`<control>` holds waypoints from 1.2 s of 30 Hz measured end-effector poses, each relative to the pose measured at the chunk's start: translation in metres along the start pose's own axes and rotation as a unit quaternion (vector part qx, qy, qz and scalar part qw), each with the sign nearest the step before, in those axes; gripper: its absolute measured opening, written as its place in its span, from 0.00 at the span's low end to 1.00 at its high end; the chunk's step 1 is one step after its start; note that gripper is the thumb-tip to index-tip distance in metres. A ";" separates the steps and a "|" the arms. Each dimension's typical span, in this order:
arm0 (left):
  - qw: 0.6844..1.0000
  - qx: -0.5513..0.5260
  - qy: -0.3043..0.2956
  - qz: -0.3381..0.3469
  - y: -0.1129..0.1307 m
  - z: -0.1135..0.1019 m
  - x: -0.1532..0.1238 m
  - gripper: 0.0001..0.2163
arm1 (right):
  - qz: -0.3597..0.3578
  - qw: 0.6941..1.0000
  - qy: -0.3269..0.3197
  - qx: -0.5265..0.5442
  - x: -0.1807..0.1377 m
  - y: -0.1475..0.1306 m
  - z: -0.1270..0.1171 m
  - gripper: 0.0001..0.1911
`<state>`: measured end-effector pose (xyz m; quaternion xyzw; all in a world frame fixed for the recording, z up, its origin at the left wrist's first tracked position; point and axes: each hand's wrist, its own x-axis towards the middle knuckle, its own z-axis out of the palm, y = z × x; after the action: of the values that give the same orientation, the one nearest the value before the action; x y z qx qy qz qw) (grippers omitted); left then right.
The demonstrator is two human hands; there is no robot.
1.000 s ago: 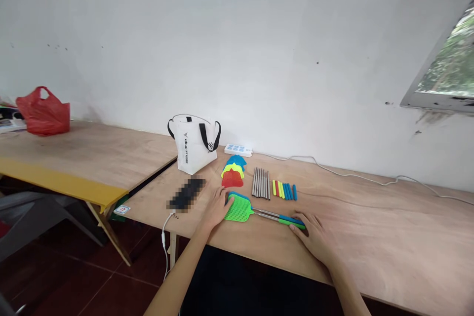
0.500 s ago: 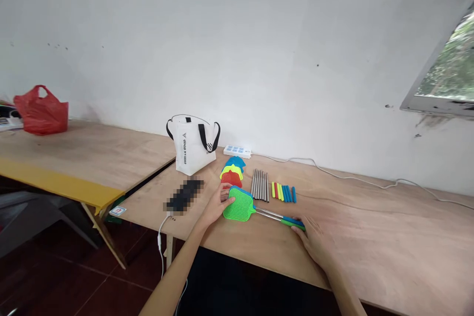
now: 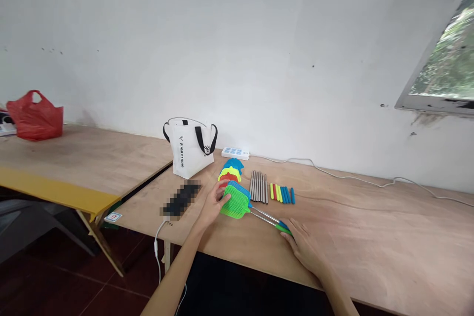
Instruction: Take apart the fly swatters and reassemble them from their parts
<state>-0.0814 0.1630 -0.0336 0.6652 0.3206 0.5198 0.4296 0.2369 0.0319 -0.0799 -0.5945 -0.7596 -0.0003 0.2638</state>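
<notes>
Two fly swatters lie stacked near the table's front edge, a green one (image 3: 234, 204) over a blue one. My left hand (image 3: 214, 204) grips the green head at its left edge, fingers curled on it. My right hand (image 3: 301, 247) lies over the handle ends (image 3: 283, 227), fingers closed round them. Behind the heads sits a stack of loose swatter heads (image 3: 230, 172) in blue, yellow and red. Right of that lie several metal rods (image 3: 258, 187) and several coloured plastic grips (image 3: 282, 193).
A white tote bag (image 3: 190, 150) stands at the back left, a white power strip (image 3: 235, 153) with a cable along the wall. A dark blurred device (image 3: 180, 199) lies left of my hand. A second table at left holds a red plastic bag (image 3: 34, 117).
Both hands turned the stacked swatters slightly: the heads rose and shifted left, the handle ends moved left and toward me. The view also drifted a little.
</notes>
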 end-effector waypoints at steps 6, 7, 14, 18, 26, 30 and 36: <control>0.999 -0.004 0.052 -0.015 -0.009 0.007 0.004 0.25 | 0.034 0.999 0.026 -0.015 -0.004 0.011 0.008 0.23; 0.998 0.004 0.065 -0.021 -0.013 0.007 0.003 0.24 | 0.060 0.997 0.036 -0.028 -0.005 0.018 0.009 0.24; 0.964 0.255 -0.077 -0.009 -0.027 0.002 -0.009 0.10 | 0.280 0.949 0.105 -0.102 -0.008 0.083 -0.016 0.28; 0.930 0.347 -0.123 0.022 -0.019 0.009 -0.016 0.10 | 0.359 0.911 0.088 -0.185 -0.024 0.097 -0.038 0.30; 0.923 0.363 -0.122 0.024 -0.016 0.014 -0.017 0.11 | 0.379 0.886 0.086 -0.253 -0.035 0.090 -0.038 0.27; 0.922 0.365 -0.124 0.029 -0.016 0.014 -0.018 0.11 | 0.364 0.893 0.109 -0.239 -0.033 0.088 -0.038 0.27; 0.920 0.371 -0.125 0.027 -0.015 0.013 -0.018 0.11 | 0.375 0.894 0.097 -0.227 -0.032 0.086 -0.042 0.25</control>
<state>-0.0728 0.1505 -0.0559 0.8448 0.4163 0.2872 0.1747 0.3365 0.0151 -0.0838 -0.8758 -0.4303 -0.1315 0.1749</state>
